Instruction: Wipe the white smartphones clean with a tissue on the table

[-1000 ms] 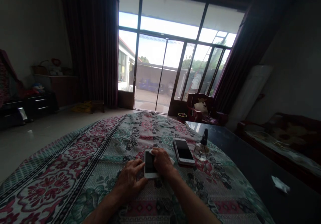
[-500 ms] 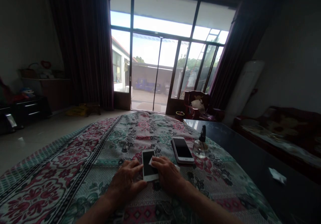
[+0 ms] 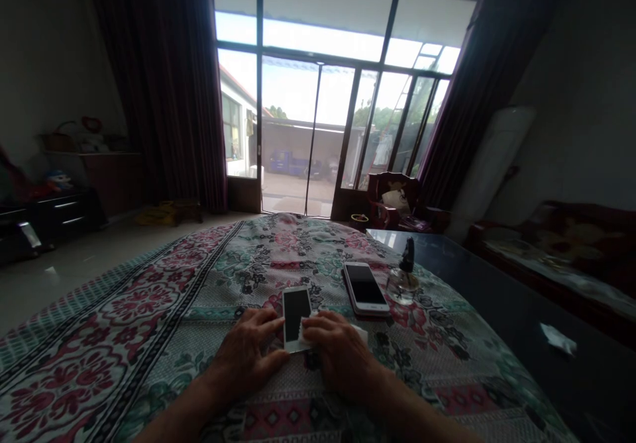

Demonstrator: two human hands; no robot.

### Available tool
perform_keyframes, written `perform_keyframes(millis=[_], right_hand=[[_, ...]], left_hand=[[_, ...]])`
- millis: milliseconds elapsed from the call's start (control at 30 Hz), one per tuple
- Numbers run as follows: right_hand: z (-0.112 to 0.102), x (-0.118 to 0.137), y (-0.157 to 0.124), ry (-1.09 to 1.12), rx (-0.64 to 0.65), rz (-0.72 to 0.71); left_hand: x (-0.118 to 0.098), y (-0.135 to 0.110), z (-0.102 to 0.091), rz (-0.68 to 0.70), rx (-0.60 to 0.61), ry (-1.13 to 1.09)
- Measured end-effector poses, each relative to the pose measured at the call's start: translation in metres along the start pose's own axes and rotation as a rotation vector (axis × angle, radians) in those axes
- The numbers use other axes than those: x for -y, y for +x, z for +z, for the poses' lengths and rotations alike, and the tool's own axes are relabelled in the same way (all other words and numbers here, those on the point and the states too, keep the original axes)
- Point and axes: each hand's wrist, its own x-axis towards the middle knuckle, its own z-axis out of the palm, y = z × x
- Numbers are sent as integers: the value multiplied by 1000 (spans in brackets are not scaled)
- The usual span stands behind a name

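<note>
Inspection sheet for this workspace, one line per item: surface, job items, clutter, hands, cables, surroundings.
Surface: patterned cloth, some wrinkles; dark tabletop to its right.
Job items: white phone lying screen up between the hands; white tissue partly hidden under the right hand; second phone beyond, to the right, screen up; clear bottle with black top beside it, upright.
Clutter: crumpled white scrap on the dark tabletop.
Hands: left hand at the white phone's left edge; right hand holding the tissue at its lower right.
Cables: nothing seen.
Surroundings: glass doors, dark curtains, wooden chair; dim room.
</note>
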Motion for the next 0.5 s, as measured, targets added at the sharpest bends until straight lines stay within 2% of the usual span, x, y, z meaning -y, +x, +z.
perform_keyframes(millis=[167, 300, 500], right_hand=[[1, -8, 2, -56, -48, 134], [8, -6, 2, -84, -11, 113], [9, -7, 3, -63, -29, 71]], left_hand=[[-6, 1, 4, -33, -6, 67], [-13, 4, 7, -59, -22, 130], [-22, 5, 6, -56, -43, 207]])
